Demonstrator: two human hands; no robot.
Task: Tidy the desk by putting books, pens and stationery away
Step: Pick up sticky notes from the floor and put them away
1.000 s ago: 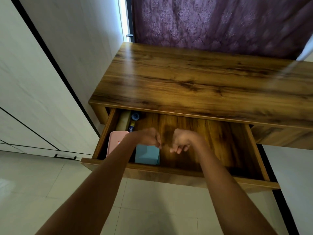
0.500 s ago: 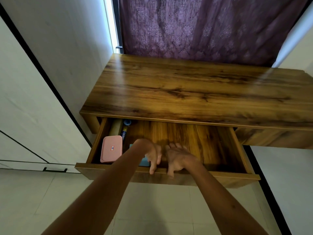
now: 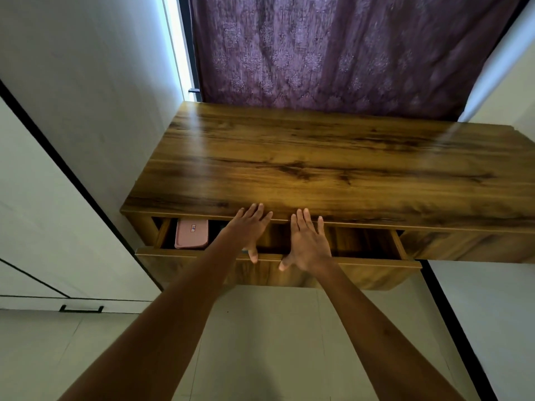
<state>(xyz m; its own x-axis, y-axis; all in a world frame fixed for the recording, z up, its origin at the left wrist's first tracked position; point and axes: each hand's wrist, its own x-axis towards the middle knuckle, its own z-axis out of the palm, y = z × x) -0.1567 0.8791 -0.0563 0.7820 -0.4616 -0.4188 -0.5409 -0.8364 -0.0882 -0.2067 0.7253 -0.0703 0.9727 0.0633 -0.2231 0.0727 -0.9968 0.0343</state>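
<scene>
The wooden desk (image 3: pixel 333 163) has its drawer (image 3: pixel 362 269) pulled out only a short way. My left hand (image 3: pixel 249 230) and my right hand (image 3: pixel 308 241) lie side by side over the drawer's front edge, fingers straight and pointing at the desk, thumbs on the front panel. A pink case (image 3: pixel 191 234) shows in the drawer's left end. A sliver of a blue thing peeks out under my left hand. The other drawer contents are hidden under the desktop.
White cupboard doors (image 3: pixel 43 198) with a black handle (image 3: pixel 81 309) stand to the left. A purple curtain (image 3: pixel 333 50) hangs behind the desk. A white panel (image 3: pixel 492 314) is at the right, tiled floor (image 3: pixel 260 342) below the drawer.
The drawer has slid most of the way in. My hands went from loose fists inside it to flat palms on its front edge, moving toward the desk.
</scene>
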